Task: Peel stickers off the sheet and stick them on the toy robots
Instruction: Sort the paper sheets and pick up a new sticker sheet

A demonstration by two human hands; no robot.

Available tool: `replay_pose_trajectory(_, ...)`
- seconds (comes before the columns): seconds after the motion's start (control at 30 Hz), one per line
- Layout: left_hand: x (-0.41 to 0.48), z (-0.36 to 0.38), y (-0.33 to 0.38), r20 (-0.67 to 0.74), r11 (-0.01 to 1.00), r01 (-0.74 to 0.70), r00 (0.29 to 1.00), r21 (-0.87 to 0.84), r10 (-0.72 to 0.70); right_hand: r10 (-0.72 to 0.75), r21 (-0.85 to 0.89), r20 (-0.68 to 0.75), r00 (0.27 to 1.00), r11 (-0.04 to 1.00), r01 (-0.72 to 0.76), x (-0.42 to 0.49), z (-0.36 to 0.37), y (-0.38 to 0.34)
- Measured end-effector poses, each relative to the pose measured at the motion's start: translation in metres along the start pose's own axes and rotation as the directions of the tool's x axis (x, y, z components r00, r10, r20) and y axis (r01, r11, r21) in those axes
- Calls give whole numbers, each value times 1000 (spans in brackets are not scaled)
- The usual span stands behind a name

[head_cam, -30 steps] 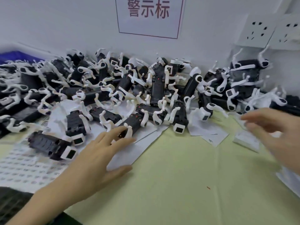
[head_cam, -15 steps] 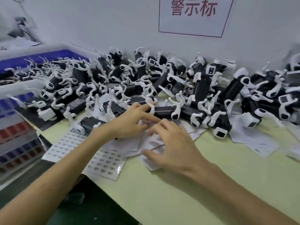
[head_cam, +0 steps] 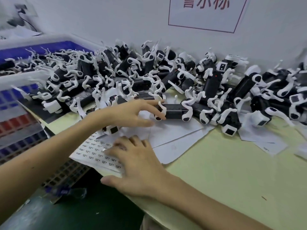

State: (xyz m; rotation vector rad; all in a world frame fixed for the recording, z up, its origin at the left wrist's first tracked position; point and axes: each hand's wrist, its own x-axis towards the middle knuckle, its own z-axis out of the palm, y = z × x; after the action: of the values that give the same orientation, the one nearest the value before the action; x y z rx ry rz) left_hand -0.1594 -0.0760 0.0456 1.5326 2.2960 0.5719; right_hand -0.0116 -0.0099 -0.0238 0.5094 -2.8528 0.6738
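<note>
A white sticker sheet [head_cam: 93, 152] with rows of small printed labels lies at the table's near left edge. My right hand [head_cam: 137, 165] rests flat on it, fingers spread and straight, fingertips on the labels. My left hand [head_cam: 131, 113] reaches over it to a black toy robot [head_cam: 174, 111] with white legs lying on its side at the front of the pile. The index finger lies over the robot's left end, another finger curls under it, and the thumb hangs free below. Another small robot [head_cam: 111, 130] sits partly hidden under my left wrist.
A big heap of black-and-white toy robots [head_cam: 166, 77] fills the back of the yellow-green table [head_cam: 224, 171] along the wall. Blank backing sheets [head_cam: 176, 135] lie beside the sticker sheet and at the right. Blue crates [head_cam: 18, 97] stand at the left.
The view has swung left. My right hand moved down from the papers near the robots onto the sticker sheet. My left hand reached right and took the end of a black robot.
</note>
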Motion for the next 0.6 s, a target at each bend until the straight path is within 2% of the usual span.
replay_pose_trajectory(0.07, -13, 2, 0, -33, 999, -9, 999, -53, 7, -2, 54, 24, 1000, 999, 0, 4, -6, 11)
replay_pose_trajectory(0.13, -25, 9, -1, -70, 992, -19, 997, -128, 10, -6, 38, 46, 999, 999, 4, 7, -11, 22)
replay_pose_trajectory(0.27, -31, 20, -5, -75, 984, 55, 995, -172, -69, -23, 44, 15, 1000, 999, 22, 12, -15, 29)
replay_pose_trajectory(0.37, -27, 17, -4, -7, 967, 91, 995, -240, -96, 6, 29, 18, 1000, 1000, -6, 16, -18, 29)
replay_pose_trajectory(0.6, -23, 10, -11, 113, 944, 123, 989, -307, -93, -73, -73, 104, 992, 994, 81, 16, -25, 30)
